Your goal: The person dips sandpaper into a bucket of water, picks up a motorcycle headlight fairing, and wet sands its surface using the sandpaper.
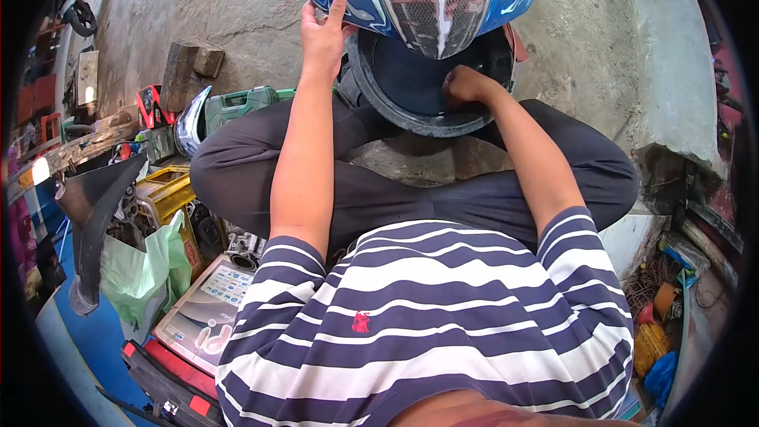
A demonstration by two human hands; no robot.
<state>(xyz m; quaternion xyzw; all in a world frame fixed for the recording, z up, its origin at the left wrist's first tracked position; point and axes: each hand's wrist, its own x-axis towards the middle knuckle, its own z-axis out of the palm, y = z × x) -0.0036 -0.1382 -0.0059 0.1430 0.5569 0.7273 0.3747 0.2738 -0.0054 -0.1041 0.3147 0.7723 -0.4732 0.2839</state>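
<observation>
A blue motorcycle front fairing [371,0], with a dark meshed middle and bare sanded-looking patches, is at the top of the view. My left hand [322,38] grips its left wing, thumb up on the front face and fingers going behind the lower edge. Below the fairing, between my crossed legs, stands a round black basin [379,107] with dark liquid-looking contents. My right hand [468,85] is inside the basin near its right side, fingers curled closed. Whatever it may hold is hidden.
Left of my knee lie a green tool case [241,107], wooden blocks [190,63], a yellow crate [170,186] and a pale green plastic bag [150,269]. A concrete ledge [660,55] runs along the right, with assorted scrap [660,308] below it.
</observation>
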